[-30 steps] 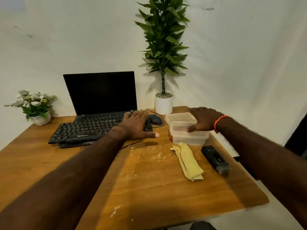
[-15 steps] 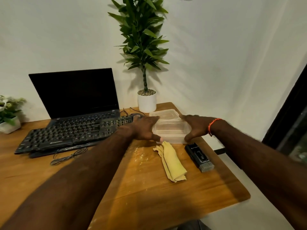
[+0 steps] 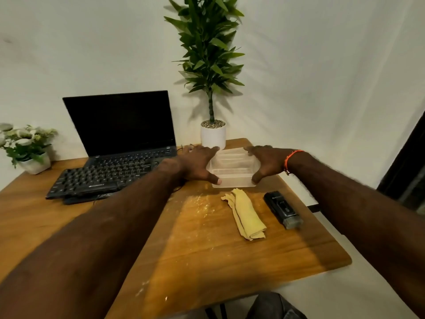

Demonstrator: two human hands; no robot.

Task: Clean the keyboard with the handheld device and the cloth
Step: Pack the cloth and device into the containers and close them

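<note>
Hidden, cropped and unreadable parts

Left hand [image 3: 195,165] covers the right end of the keyboard [image 3: 101,178] and the container's [image 3: 232,169] left wall; right hand [image 3: 266,165] covers its right wall. Container contents unclear through the cloudy plastic. Left forearm hides part of the desk [image 3: 207,254] and the cable under the keyboard. Flower pot [image 3: 34,162] cut by the left edge, tall plant [image 3: 207,54] cut at the top. Markings on the handheld device [image 3: 282,209] too small to read. Keyboard hides the laptop's [image 3: 122,125] lower deck. Dark object at the bottom edge cropped, unidentifiable.
</note>
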